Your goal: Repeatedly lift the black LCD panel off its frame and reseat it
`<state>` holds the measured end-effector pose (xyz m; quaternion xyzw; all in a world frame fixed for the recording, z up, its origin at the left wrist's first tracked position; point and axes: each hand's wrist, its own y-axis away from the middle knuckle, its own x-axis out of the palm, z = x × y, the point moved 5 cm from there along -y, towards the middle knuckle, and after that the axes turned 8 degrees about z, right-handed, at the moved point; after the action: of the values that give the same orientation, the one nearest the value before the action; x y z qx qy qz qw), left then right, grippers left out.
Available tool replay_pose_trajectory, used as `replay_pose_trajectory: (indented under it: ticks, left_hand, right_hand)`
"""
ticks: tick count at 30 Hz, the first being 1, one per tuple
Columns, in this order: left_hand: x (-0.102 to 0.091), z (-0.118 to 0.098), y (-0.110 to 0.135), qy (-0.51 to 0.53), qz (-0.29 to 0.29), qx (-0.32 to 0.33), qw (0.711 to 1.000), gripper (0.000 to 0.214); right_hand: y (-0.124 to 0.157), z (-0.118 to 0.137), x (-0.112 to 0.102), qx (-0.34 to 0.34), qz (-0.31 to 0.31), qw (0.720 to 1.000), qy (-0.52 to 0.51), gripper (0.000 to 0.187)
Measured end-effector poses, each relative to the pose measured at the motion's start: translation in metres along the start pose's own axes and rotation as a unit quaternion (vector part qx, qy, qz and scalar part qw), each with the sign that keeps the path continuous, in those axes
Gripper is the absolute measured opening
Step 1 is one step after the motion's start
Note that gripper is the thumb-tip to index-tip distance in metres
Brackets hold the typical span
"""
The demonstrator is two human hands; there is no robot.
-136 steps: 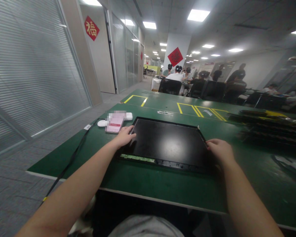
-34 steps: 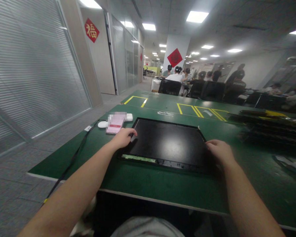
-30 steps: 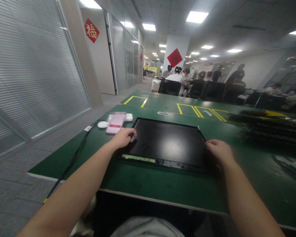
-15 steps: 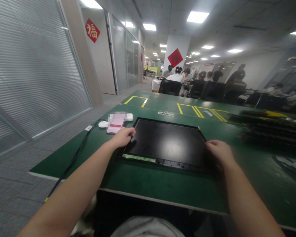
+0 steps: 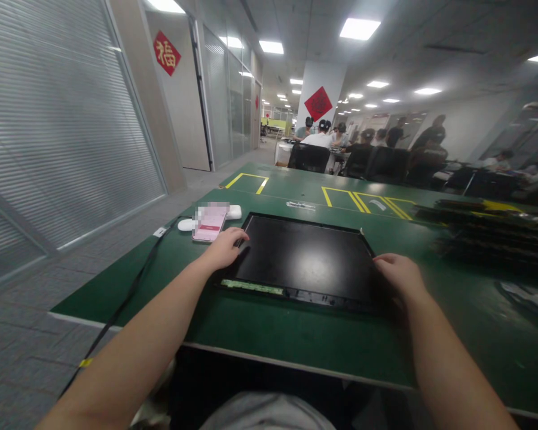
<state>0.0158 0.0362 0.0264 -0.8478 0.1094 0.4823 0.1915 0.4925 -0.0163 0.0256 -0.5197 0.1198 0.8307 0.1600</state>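
A black flat display panel (image 5: 305,251) lies face up on the green table (image 5: 269,331), its dark screen reflecting a ceiling light. Along its near edge runs a strip, green on the left and black on the right. My left hand (image 5: 226,246) is closed on the panel's left edge, thumb and fingers at the rim. On the opposite side my right hand (image 5: 401,276) grips the right edge, with its lower fingers hidden in shadow. Just beyond my left hand rests a phone (image 5: 210,224) with a pink screen, partly pixelated.
White objects (image 5: 234,212) flank the phone. A black cable (image 5: 138,280) hangs over the table's left edge. Dark panels are stacked (image 5: 470,236) at the right. Yellow tape (image 5: 345,198) marks the far tabletop. Several people (image 5: 320,136) sit beyond, near black chairs (image 5: 308,158).
My left hand has shifted very slightly up and right along the panel's edge. The right hand and the panel look nearly unchanged.
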Motion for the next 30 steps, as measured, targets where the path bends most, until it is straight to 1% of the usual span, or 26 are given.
replay_pose_trajectory:
  ticks: [1, 3, 6, 9, 14, 17, 19, 22, 25, 30]
  left_hand:
    - [0.0, 0.0, 0.0, -0.004, -0.005, -0.002, 1.0, 0.049]
    - [0.001, 0.003, -0.001, -0.014, -0.006, -0.028, 0.999, 0.051]
    - [0.004, 0.006, -0.001, -0.025, 0.015, -0.065, 0.997, 0.053]
    - [0.005, 0.005, -0.001, -0.022, 0.033, -0.072, 0.997, 0.053]
    - [0.004, 0.004, 0.0, -0.013, 0.043, -0.087, 0.995, 0.055]
    - [0.004, 0.005, 0.0, -0.008, 0.048, -0.093, 0.995, 0.055]
    - [0.003, 0.005, 0.0, 0.008, 0.043, -0.092, 0.995, 0.056]
    - [0.002, 0.004, 0.0, 0.04, 0.036, -0.099, 0.994, 0.056]
    - [0.0, 0.003, 0.002, 0.066, 0.035, -0.119, 0.99, 0.055]
    - [-0.003, 0.002, 0.006, 0.119, 0.033, -0.158, 0.98, 0.062]
  right_hand:
    - [0.0, 0.0, 0.0, 0.001, 0.001, 1.0, 0.001, 0.032]
    - [0.0, 0.0, 0.0, 0.001, 0.004, 1.0, 0.0, 0.033]
    - [0.0, 0.0, 0.0, -0.001, 0.004, 1.0, -0.008, 0.032]
    - [-0.001, 0.0, -0.001, -0.002, -0.003, 1.0, -0.023, 0.031]
    - [-0.002, -0.006, 0.0, 0.018, 0.003, 0.996, -0.088, 0.033]
    - [-0.004, -0.009, -0.001, 0.019, -0.016, 0.997, -0.08, 0.031]
    - [-0.007, -0.012, 0.0, 0.024, -0.011, 0.997, -0.072, 0.03]
    - [-0.011, -0.015, 0.006, 0.035, 0.018, 0.997, -0.069, 0.031]
    - [-0.014, -0.015, 0.01, 0.026, 0.036, 0.997, -0.058, 0.03]
    - [-0.015, -0.016, 0.015, 0.019, 0.045, 0.998, -0.045, 0.032]
